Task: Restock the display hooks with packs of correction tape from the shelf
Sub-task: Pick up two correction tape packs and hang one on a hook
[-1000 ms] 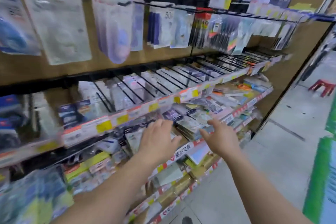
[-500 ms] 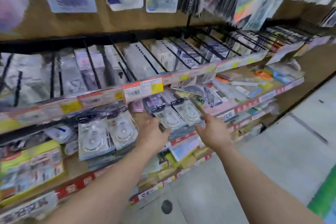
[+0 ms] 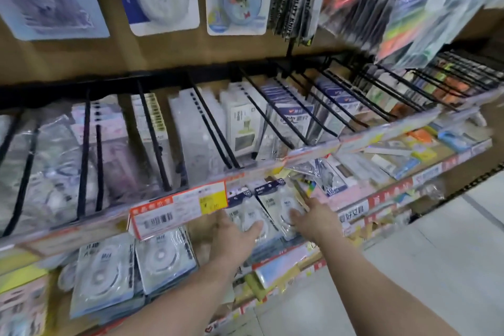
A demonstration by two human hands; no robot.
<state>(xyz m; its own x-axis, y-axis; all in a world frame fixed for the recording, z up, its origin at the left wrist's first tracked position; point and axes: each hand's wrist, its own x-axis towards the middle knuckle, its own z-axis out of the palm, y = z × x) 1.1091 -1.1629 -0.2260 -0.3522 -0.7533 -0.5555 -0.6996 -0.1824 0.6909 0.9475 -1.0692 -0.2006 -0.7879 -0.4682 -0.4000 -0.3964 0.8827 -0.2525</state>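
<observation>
White tape packs (image 3: pixel 268 213) stacked on shelf (image 3: pixel 354 209), frame centre. Left hand (image 3: pixel 236 232) and right hand (image 3: pixel 313 217) rest on packs, fingers spread.

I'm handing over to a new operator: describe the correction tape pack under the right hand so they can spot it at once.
Find the orange and yellow price label on the hook rail's front edge. Just right of it, on the shelf below, two clear packs lie side by side. The pack is the right one of the pair, under the right hand, not the left hand.
</observation>
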